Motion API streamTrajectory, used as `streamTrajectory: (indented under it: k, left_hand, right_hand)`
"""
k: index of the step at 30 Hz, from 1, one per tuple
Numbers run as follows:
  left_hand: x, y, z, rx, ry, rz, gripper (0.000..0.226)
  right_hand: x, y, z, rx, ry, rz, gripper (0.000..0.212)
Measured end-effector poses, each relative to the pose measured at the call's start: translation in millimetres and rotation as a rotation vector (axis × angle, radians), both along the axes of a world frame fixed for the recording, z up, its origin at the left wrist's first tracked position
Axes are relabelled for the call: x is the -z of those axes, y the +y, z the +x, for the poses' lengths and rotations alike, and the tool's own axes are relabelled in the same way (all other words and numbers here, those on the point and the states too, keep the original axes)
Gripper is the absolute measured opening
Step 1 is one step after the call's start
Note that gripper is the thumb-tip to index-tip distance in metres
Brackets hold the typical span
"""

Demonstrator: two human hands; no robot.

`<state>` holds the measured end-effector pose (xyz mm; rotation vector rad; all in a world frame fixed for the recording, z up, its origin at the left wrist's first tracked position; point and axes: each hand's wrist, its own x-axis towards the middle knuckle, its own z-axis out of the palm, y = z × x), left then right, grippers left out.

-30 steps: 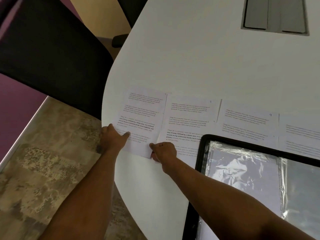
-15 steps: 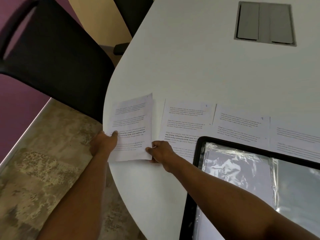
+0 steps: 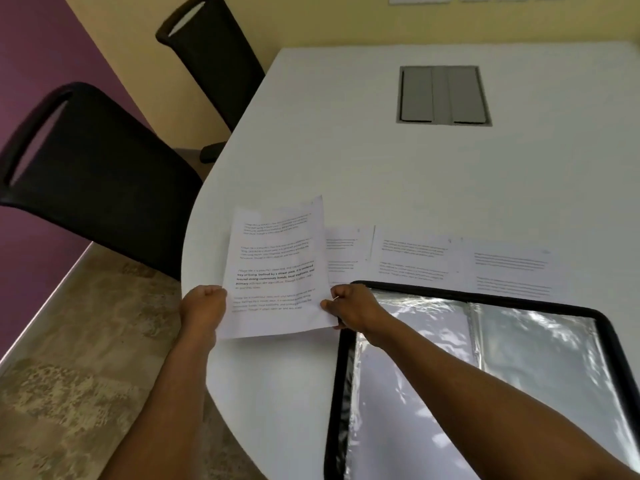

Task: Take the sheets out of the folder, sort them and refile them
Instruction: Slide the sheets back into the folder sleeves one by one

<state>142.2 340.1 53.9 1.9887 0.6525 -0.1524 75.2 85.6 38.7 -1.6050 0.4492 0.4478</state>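
Note:
A printed sheet point(image 3: 277, 265) is lifted off the white table point(image 3: 346, 150), tilted up toward me. My left hand point(image 3: 204, 301) grips its left edge and my right hand point(image 3: 349, 303) pinches its right edge. Three more printed sheets lie flat in a row behind: one point(image 3: 341, 254) partly hidden by the lifted sheet, one point(image 3: 414, 258) in the middle, one point(image 3: 512, 271) at the right. The open black-rimmed folder point(image 3: 485, 375) with shiny clear sleeves lies at the lower right, under my right forearm.
Two black chairs stand along the table's left edge, the near chair point(image 3: 93, 181) and the far chair point(image 3: 211, 53). A grey cable hatch point(image 3: 443, 95) is set into the tabletop at the back. The table's curved edge runs just under my left hand.
The leftmost sheet, flat on the table a second ago, has been lifted by both hands and moved right, now overlapping the second sheet. The view has tilted upward.

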Motion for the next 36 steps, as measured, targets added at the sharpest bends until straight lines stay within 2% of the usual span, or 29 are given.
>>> streamTrajectory:
  k: [4, 13, 19, 28, 33, 36]
  left_hand:
    - [-16.8, -50.1, -29.9, 0.032, -0.056, 0.02, 0.011]
    - [-35.4, -177.5, -113.7, 0.076, -0.123, -0.169, 0.014]
    - [-26.9, -248.7, -160.3, 0.149, -0.061, -0.262, 0.016]
    - [-5.3, -340.0, -214.4, 0.322, 0.09, -0.34, 0.02]
    - [6.4, -375.6, -228.2, 0.443, 0.154, -0.292, 0.019]
    - [11.8, -391.6, -230.4, 0.488, 0.174, -0.289, 0.017]
  right_hand:
    - [-10.1, -51.8, -33.1, 0.034, -0.031, -0.004, 0.019]
    - [-15.3, -171.7, -121.8, 0.169, -0.035, -0.022, 0.02]
    - [-16.1, -239.7, -187.0, 0.275, -0.033, 0.048, 0.013]
    - [-6.0, -319.2, -244.8, 0.476, -0.062, 0.197, 0.032]
    - [4.3, -356.4, -250.2, 0.632, -0.058, 0.038, 0.043]
    - [5.2, -374.9, -249.9, 0.669, -0.035, -0.017, 0.037]
